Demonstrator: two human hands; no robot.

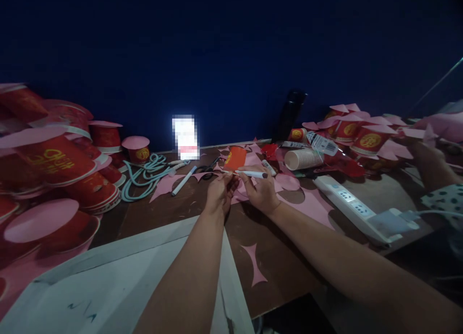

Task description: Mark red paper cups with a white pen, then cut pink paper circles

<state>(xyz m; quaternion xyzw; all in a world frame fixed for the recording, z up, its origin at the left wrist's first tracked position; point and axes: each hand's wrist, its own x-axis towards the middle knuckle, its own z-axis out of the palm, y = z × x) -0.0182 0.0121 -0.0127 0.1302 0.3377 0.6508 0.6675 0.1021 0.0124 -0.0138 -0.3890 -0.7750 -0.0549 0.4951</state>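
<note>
My right hand (261, 192) has its fingers closed round a white marker pen (253, 174), which lies nearly level and points left. Close beside it, my left hand (218, 194) is closed with its fingertips together near the pen's left end. What those fingertips hold is too small and dim to make out. Right behind both hands is an orange-red paper cup (236, 158) with yellow print. Its lower edge is partly hidden by my fingers, and I cannot tell whether they touch it. Pink paper scraps (313, 206) lie around my hands.
Red cups with pink discs (67, 153) pile up at left, more (369, 139) at right. A blue-green cable (144, 177), another marker (183, 180), stacked paper cups (302, 159), a power strip (347, 201) and a white board (119, 276) surround me. Another person's hand (430, 163) is at right.
</note>
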